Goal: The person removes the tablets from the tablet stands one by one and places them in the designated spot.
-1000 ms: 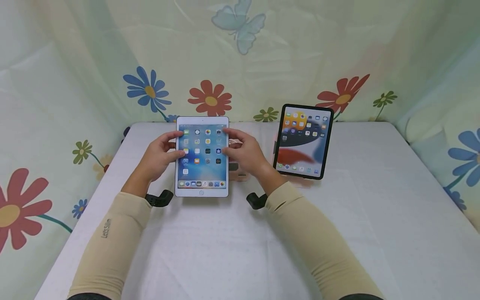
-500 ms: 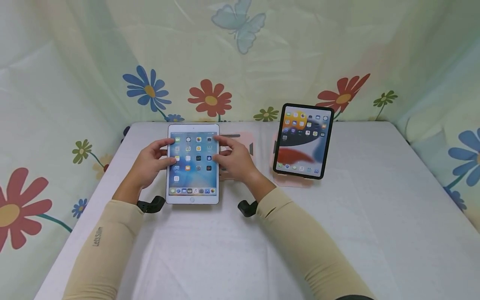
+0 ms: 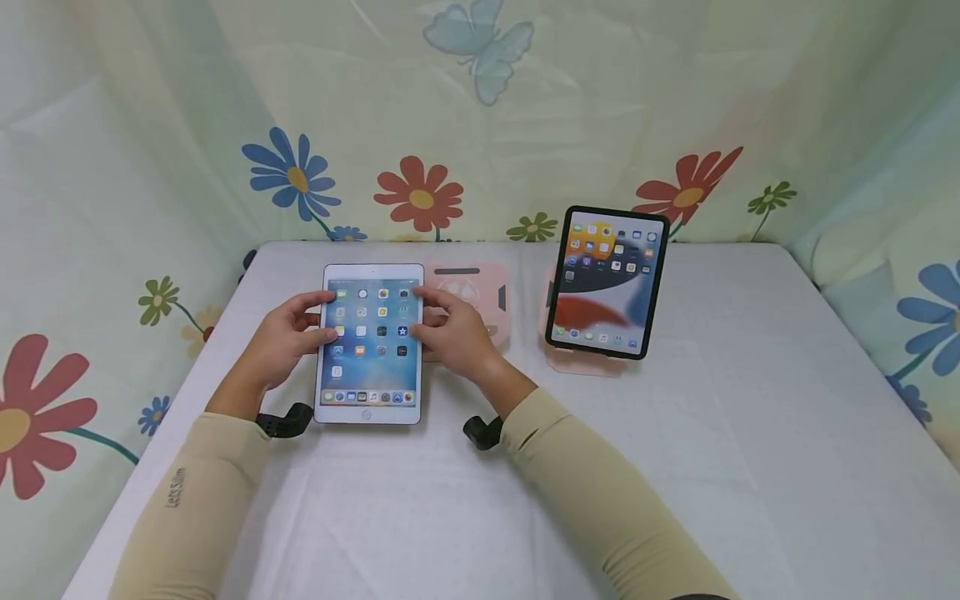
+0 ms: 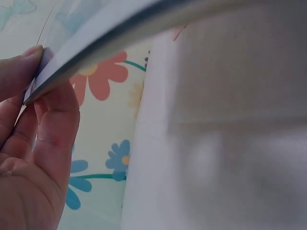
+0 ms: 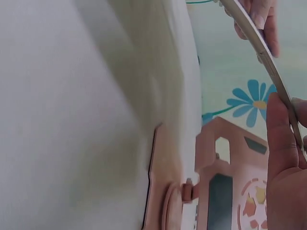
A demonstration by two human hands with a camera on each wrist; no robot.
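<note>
A white tablet (image 3: 369,342) with a lit home screen is held upright above the table, left of centre in the head view. My left hand (image 3: 281,337) grips its left edge, thumb on the front and fingers behind, as the left wrist view also shows at the tablet's edge (image 4: 96,45). On the opposite edge my right hand (image 3: 453,333) pinches it the same way. Just behind and right of the tablet stands a pink stand (image 3: 468,292), partly covered by the right hand. The right wrist view shows that stand's hinged plate (image 5: 240,191) and its flat base (image 5: 165,177).
A second tablet (image 3: 607,283) with a black frame leans on another pink stand (image 3: 588,362) to the right. A white cloth covers the table (image 3: 720,467). Behind it hangs a flowered curtain (image 3: 600,100).
Both hands have carried the white tablet left and toward me, off the front of the pink stand, which now shows more. The black-framed tablet stays in place.
</note>
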